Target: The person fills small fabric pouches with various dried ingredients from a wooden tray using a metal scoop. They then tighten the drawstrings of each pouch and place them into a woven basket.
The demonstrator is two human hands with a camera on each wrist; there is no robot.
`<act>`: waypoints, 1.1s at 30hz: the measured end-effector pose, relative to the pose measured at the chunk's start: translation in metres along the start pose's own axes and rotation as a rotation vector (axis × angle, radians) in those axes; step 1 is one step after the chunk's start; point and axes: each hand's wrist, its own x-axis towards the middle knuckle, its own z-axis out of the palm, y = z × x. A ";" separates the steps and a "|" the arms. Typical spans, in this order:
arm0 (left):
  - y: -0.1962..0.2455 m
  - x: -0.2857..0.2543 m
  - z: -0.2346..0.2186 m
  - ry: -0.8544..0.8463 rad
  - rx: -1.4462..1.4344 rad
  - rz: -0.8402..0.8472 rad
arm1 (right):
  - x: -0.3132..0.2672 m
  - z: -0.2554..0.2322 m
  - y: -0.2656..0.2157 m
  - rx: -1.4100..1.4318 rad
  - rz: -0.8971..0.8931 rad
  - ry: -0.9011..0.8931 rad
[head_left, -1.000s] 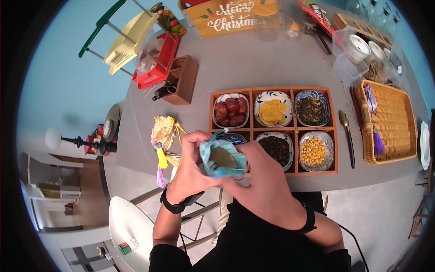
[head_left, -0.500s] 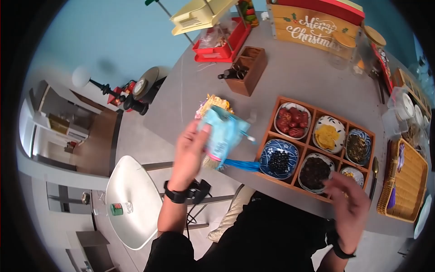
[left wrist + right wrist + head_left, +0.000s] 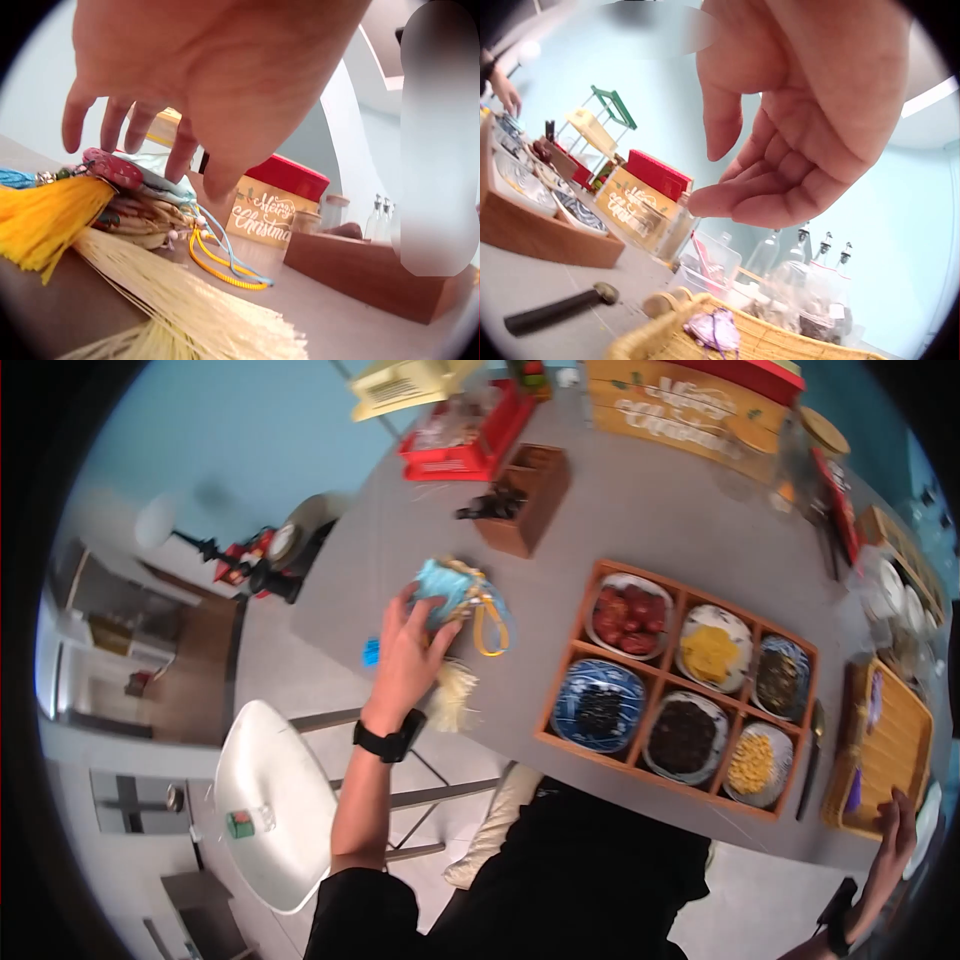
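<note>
My left hand (image 3: 405,665) is over a light blue pouch (image 3: 445,585), fingers spread and pointing down; in the left wrist view the pouch (image 3: 161,180) lies on other patterned pouches (image 3: 142,217). Whether the fingertips touch it, I cannot tell. Yellow and cream tassels (image 3: 176,296) spread in front, with blue and yellow cord loops (image 3: 217,262) beside the pile. Over the near right end of a wicker basket (image 3: 880,750), my right hand (image 3: 893,845) holds nothing, its fingers loosely bent. A purple pouch (image 3: 714,330) lies in that basket.
A divided wooden tray (image 3: 665,678) holds bowls of red dates, yellow slices, dried leaves, corn and dark items. A spoon (image 3: 812,760) lies between tray and basket. Behind stand a wooden caddy (image 3: 525,500), a red bin (image 3: 465,445) and a Christmas box (image 3: 685,405).
The blue pouch went from both hands to the left hand alone, then down onto the pile, where the left fingers have spread. The right hand has moved right, across to the basket.
</note>
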 end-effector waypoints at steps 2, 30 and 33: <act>-0.016 -0.003 0.014 -0.055 0.082 0.120 | 0.013 -0.009 0.011 0.045 0.113 -0.086; 0.128 -0.020 -0.034 -0.335 -0.883 -0.016 | 0.077 0.034 -0.045 0.308 0.111 0.015; 0.161 -0.025 -0.022 -0.490 -1.101 0.075 | 0.023 0.021 -0.091 0.514 0.030 0.020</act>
